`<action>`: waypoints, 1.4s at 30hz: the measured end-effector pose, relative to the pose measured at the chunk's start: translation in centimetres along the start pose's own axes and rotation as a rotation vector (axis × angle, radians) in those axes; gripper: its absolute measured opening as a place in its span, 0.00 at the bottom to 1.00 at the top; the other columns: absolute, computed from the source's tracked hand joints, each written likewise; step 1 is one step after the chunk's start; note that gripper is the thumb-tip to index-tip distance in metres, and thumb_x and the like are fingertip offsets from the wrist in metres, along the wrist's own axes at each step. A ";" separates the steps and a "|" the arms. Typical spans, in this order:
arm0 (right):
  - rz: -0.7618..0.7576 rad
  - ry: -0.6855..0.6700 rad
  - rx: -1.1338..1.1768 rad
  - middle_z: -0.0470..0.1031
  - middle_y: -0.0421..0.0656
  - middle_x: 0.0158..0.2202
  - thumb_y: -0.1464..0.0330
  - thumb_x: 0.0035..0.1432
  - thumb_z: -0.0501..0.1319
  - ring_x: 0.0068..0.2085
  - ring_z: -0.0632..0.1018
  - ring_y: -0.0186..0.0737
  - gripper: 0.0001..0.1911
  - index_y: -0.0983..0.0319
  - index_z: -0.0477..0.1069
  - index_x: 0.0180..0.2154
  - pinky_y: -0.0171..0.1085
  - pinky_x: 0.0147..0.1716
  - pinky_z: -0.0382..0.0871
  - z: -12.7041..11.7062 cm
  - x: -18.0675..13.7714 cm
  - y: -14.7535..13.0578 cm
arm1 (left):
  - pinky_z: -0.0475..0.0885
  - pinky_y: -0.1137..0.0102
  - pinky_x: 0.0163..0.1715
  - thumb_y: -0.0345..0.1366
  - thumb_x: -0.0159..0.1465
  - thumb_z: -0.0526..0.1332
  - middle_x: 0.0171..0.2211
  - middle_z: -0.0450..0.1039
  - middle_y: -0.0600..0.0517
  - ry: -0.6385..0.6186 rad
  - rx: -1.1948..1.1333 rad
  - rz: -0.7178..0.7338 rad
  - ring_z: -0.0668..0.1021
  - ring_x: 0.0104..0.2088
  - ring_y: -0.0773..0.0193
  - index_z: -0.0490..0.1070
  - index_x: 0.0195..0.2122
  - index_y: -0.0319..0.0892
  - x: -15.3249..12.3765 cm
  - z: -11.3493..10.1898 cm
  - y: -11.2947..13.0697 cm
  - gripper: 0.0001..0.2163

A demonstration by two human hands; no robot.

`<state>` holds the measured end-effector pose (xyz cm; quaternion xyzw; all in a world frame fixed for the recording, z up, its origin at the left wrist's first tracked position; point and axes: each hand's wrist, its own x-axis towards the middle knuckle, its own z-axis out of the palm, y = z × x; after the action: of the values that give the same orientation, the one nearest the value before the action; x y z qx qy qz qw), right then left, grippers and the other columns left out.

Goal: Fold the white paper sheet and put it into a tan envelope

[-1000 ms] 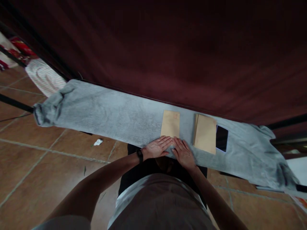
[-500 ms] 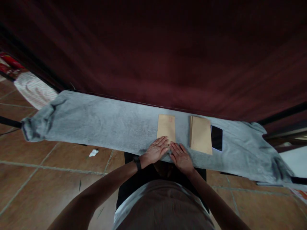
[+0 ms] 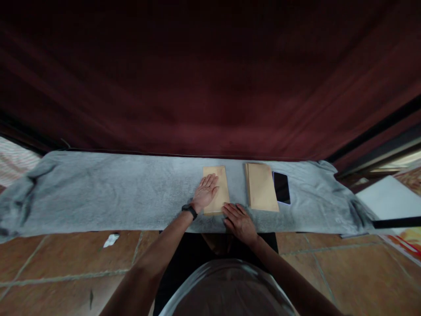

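Note:
A single brown envelope point(image 3: 221, 189) lies on the grey cloth point(image 3: 131, 193) that covers a long narrow table. My left hand point(image 3: 205, 192) lies flat on the envelope's left half, fingers spread, a black band on the wrist. My right hand point(image 3: 238, 220) rests flat on the cloth at the envelope's near right corner. A stack of brown envelopes point(image 3: 261, 192) lies just to the right, apart from both hands. A dark phone point(image 3: 282, 187) lies next to the stack on its right.
A dark red curtain point(image 3: 210, 87) hangs right behind the table. Tiled floor point(image 3: 66, 263) lies under and in front of it, with a scrap of white paper point(image 3: 111, 240). A white board point(image 3: 391, 199) and a black bar stand at the right.
My left hand has slid forward from the envelope's near edge onto its surface. My right hand stays at the near edge. The camera has turned, so the table now runs level.

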<state>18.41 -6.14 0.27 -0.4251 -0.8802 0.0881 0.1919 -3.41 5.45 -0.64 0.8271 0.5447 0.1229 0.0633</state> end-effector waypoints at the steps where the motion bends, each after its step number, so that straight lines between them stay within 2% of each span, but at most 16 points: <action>1: 0.012 0.005 0.013 0.67 0.45 0.65 0.66 0.70 0.55 0.64 0.70 0.43 0.22 0.59 0.64 0.64 0.49 0.66 0.57 0.0 0.1 0.0 | 0.50 0.56 0.70 0.42 0.74 0.43 0.71 0.53 0.45 0.010 -0.001 -0.008 0.53 0.72 0.57 0.55 0.70 0.40 -0.4 0.1 -0.1 0.26; 7: 0.051 0.044 0.080 0.74 0.43 0.60 0.66 0.70 0.57 0.60 0.74 0.42 0.16 0.55 0.72 0.57 0.48 0.62 0.61 0.5 0.7 0.5 | 0.54 0.55 0.69 0.43 0.74 0.45 0.71 0.54 0.46 -0.014 -0.085 0.098 0.56 0.71 0.57 0.55 0.70 0.41 -6.3 -0.6 0.2 0.25; 12: 0.120 0.070 0.103 0.78 0.41 0.54 0.70 0.69 0.58 0.54 0.76 0.41 0.11 0.54 0.77 0.48 0.45 0.54 0.66 0.9 1.9 0.9 | 0.62 0.58 0.66 0.44 0.73 0.50 0.67 0.63 0.48 -0.008 -0.217 0.151 0.64 0.67 0.60 0.64 0.65 0.44 -10.1 -2.0 0.9 0.21; 15: 0.192 0.078 0.094 0.80 0.42 0.50 0.71 0.68 0.58 0.51 0.77 0.42 0.10 0.55 0.77 0.45 0.44 0.51 0.66 0.9 2.7 0.7 | 0.66 0.58 0.63 0.41 0.73 0.52 0.62 0.70 0.48 0.061 -0.259 0.113 0.69 0.64 0.59 0.69 0.60 0.45 -10.4 -2.0 1.4 0.18; 19: 0.221 0.108 0.013 0.77 0.47 0.54 0.72 0.69 0.55 0.54 0.75 0.45 0.15 0.58 0.74 0.53 0.46 0.54 0.65 0.9 2.9 -0.7 | 0.69 0.56 0.59 0.35 0.73 0.49 0.57 0.75 0.48 0.124 -0.239 0.005 0.74 0.58 0.57 0.73 0.54 0.45 -9.8 -1.4 2.4 0.16; 23: 0.060 0.061 -0.016 0.70 0.46 0.63 0.69 0.69 0.54 0.62 0.70 0.44 0.21 0.59 0.68 0.61 0.47 0.63 0.60 1.9 2.1 -3.0 | 0.67 0.56 0.60 0.35 0.73 0.48 0.59 0.71 0.44 0.166 -0.188 -0.089 0.71 0.60 0.53 0.70 0.57 0.43 -9.7 -0.8 3.5 0.17; 26: 0.085 0.059 -0.049 0.66 0.49 0.66 0.62 0.70 0.55 0.66 0.67 0.46 0.26 0.62 0.62 0.65 0.50 0.66 0.57 2.9 1.3 -4.0 | 0.67 0.52 0.59 0.38 0.72 0.49 0.59 0.69 0.39 0.259 -0.155 -0.220 0.70 0.60 0.49 0.66 0.61 0.40 -10.1 -0.6 4.1 0.19; 31: 0.144 0.088 -0.116 0.60 0.50 0.69 0.59 0.71 0.53 0.68 0.63 0.47 0.31 0.66 0.55 0.68 0.51 0.68 0.54 2.7 0.0 -3.0 | 0.70 0.51 0.54 0.39 0.72 0.50 0.57 0.70 0.37 0.305 -0.065 -0.334 0.72 0.56 0.46 0.65 0.61 0.38 -10.3 -0.6 5.0 0.19; 34: 0.160 0.103 -0.149 0.59 0.52 0.69 0.59 0.70 0.54 0.68 0.63 0.49 0.32 0.67 0.54 0.69 0.51 0.68 0.53 2.0 -0.7 -2.0 | 0.70 0.50 0.54 0.38 0.72 0.49 0.57 0.70 0.36 0.298 -0.037 -0.358 0.72 0.57 0.45 0.64 0.61 0.37 -10.2 -0.8 5.3 0.20; 36: 0.162 0.112 -0.159 0.60 0.52 0.69 0.59 0.70 0.54 0.68 0.64 0.49 0.32 0.67 0.53 0.69 0.51 0.68 0.54 1.8 -1.0 -1.7 | 0.68 0.49 0.58 0.37 0.72 0.48 0.61 0.67 0.37 0.314 -0.040 -0.324 0.68 0.62 0.45 0.62 0.64 0.39 -10.2 -0.7 5.6 0.21; 38: 0.163 0.123 -0.161 0.60 0.52 0.68 0.60 0.70 0.54 0.68 0.64 0.48 0.31 0.67 0.54 0.69 0.52 0.68 0.54 1.8 -1.2 -1.6 | 0.64 0.50 0.63 0.35 0.73 0.47 0.66 0.62 0.41 0.297 -0.071 -0.204 0.63 0.67 0.50 0.58 0.67 0.42 -10.3 -0.4 6.3 0.22; 40: 0.171 0.135 -0.160 0.61 0.51 0.68 0.63 0.70 0.53 0.68 0.63 0.48 0.30 0.67 0.55 0.69 0.52 0.68 0.53 1.9 -1.1 -1.8 | 0.62 0.52 0.66 0.36 0.73 0.47 0.68 0.60 0.44 0.222 -0.099 -0.058 0.61 0.69 0.54 0.55 0.69 0.44 -10.7 0.2 7.3 0.23; 42: 0.177 0.144 -0.156 0.62 0.51 0.68 0.65 0.70 0.52 0.68 0.63 0.47 0.29 0.66 0.56 0.68 0.52 0.68 0.53 1.9 -1.1 -2.0 | 0.61 0.52 0.66 0.38 0.73 0.47 0.68 0.61 0.43 0.143 -0.101 0.016 0.62 0.68 0.54 0.54 0.70 0.43 -11.3 0.7 8.2 0.24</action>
<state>16.85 -8.18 -1.11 -0.5198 -0.8274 0.0054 0.2126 -0.18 -8.14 -0.87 0.8162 0.5344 0.2096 0.0651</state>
